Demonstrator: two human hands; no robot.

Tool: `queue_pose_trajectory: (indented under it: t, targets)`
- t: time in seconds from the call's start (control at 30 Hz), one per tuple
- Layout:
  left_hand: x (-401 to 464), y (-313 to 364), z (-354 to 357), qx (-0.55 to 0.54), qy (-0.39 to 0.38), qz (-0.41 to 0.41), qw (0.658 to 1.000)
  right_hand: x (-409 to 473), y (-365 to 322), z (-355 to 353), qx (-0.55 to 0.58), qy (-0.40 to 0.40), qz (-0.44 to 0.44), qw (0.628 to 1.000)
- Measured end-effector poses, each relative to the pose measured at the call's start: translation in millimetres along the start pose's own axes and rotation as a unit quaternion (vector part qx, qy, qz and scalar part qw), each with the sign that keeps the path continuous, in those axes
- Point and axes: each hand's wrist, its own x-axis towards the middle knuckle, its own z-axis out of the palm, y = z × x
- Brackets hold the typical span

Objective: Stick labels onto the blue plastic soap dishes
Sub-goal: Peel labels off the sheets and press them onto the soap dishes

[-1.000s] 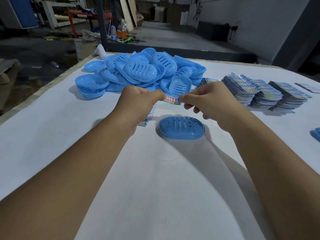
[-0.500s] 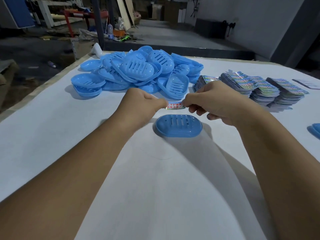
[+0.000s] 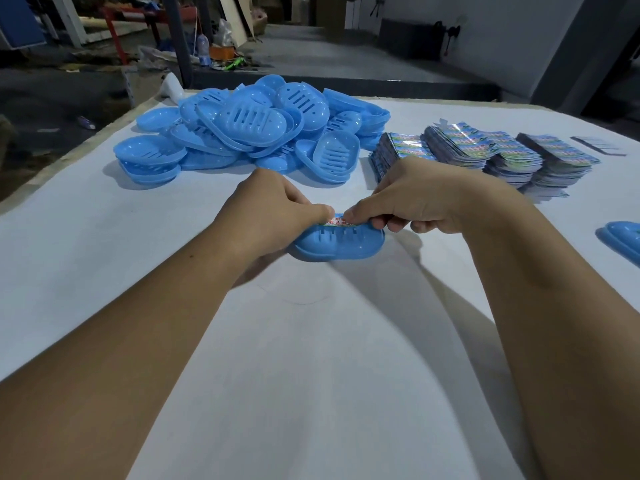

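Observation:
A blue soap dish lies upside down on the white table, slots facing up. A small red-and-white label sits at its far edge. My left hand pinches the label's left end and my right hand pinches its right end, both pressed down against the dish. Most of the label is hidden by my fingertips. Whether my left hand also touches the dish's left end I cannot tell.
A heap of blue soap dishes lies at the far left of the table. Stacks of printed label sheets stand at the far right. Another blue dish sits at the right edge. Beyond the table is cluttered floor.
Both hands came down with the label from above the dish onto its far edge. The label, earlier held in the air, now lies against the dish.

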Motion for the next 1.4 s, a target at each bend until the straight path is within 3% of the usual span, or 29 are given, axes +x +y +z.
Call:
queue_pose_trajectory:
  t: [0.2,0.47,0.87,1.4]
  targets:
    - [-2.5,2.4,-0.3,-0.003,-0.008,-0.008,1.000,1.8,1.4,1.4,-0.009,-0.009,-0.010,1.000]
    - [-2.8,5.2,-1.3,0.103,0.025,0.037,0.994,1.3,-0.6,4.0,-0.030,0.006,-0.022,0.999]
    - [-1.4,4.1,0.3,0.160,0.040,0.042,0.985,1.2,-1.7,5.9,-0.038,0.006,-0.017,0.999]
    - [-5.5,8.3,1.2,0.187,0.051,0.054,0.980,1.8,-2.0,7.1,-0.042,0.021,-0.041,0.998]
